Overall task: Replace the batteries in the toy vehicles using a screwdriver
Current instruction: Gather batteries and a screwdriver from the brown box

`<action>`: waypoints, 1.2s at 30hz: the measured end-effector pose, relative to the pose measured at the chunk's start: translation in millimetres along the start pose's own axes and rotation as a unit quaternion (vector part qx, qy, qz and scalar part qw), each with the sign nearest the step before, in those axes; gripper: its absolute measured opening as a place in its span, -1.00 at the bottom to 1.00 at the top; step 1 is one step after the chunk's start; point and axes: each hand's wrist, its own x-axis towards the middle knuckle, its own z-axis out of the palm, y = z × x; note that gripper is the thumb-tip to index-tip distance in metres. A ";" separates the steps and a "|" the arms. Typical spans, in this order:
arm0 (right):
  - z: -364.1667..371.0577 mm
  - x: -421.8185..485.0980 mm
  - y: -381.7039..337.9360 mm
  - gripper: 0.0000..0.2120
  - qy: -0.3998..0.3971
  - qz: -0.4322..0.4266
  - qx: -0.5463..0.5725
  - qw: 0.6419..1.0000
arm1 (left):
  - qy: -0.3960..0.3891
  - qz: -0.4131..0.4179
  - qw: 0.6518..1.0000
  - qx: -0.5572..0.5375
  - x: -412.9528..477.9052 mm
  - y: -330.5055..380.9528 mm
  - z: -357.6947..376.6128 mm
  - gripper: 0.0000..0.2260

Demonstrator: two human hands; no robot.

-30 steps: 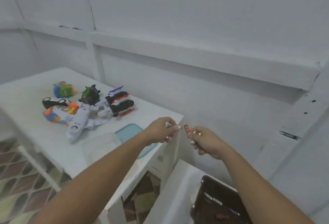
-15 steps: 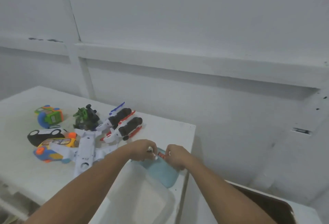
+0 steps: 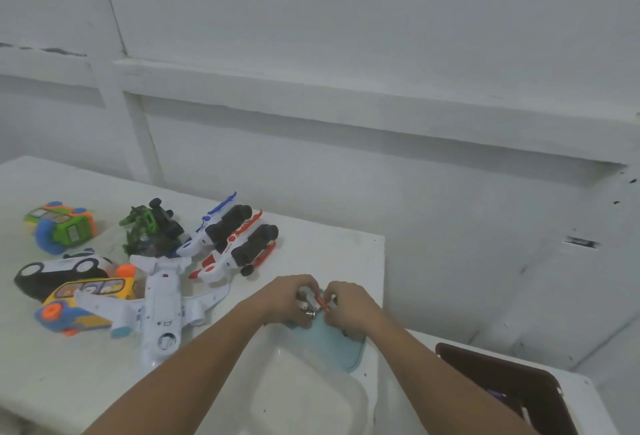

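Where they meet over the blue lid (image 3: 337,348), left hand (image 3: 289,299) and right hand (image 3: 349,303) both pinched on small batteries (image 3: 311,303).

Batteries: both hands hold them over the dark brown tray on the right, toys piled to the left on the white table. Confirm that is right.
Not quite. In the head view the left hand and right hand hold the batteries over the light blue lid on the white table, not over the dark brown tray, which sits apart at the right. The toys do lie to the left.
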 end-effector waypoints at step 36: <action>-46.8 -42.4 70.3 -0.71 0.078 -0.045 0.219 0.971 | 0.120 0.095 0.988 -0.017 -22.0 50.9 7.5 -0.48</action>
